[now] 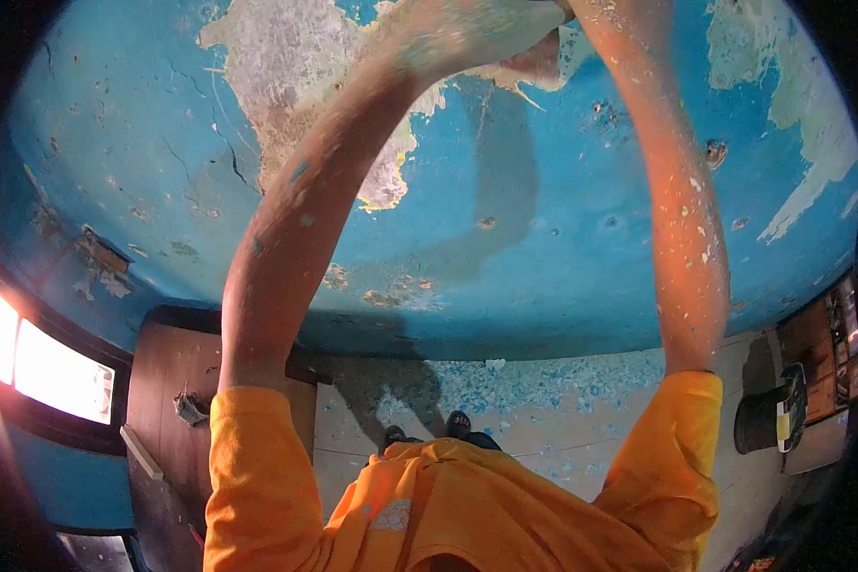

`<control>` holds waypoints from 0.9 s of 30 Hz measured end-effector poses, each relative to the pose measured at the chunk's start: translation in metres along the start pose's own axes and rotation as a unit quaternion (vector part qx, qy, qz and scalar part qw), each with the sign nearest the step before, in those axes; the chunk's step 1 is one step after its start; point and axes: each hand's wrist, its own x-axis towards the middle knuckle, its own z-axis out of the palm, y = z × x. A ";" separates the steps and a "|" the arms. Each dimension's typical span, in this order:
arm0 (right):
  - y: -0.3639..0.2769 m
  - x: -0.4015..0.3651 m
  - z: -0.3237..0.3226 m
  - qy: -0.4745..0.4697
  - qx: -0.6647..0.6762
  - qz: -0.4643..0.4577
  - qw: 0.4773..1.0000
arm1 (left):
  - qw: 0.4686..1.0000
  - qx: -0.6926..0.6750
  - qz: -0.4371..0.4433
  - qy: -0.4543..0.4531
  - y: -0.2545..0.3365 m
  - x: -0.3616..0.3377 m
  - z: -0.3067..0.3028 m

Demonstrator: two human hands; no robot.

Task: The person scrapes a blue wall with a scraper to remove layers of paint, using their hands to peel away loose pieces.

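Observation:
Both my arms reach up to a blue wall (582,267) with flaking paint, and my hands come close together at the top edge of the view. My left hand (515,30) is blurred and looks closed; what it grips cannot be made out. A reddish-brown flat shape (538,63) shows just below it against the wall. The top edge cuts off most of my right hand (623,13), and its fingers are hidden. Paint flecks cover both forearms. Near my left hand lies a large bare grey patch (281,71) with ragged paint edges.
Blue paint chips (543,391) litter the tiled floor at the wall's foot, near my feet. Left stands a brown wooden table (167,367) with a crumpled item (190,407) on it, below a bright window (62,372). A dark bucket-like object (759,424) is at right.

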 end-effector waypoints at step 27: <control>0.001 0.021 0.032 0.200 0.068 -0.278 0.937 | 0.964 -0.144 0.217 0.062 -0.042 0.021 0.009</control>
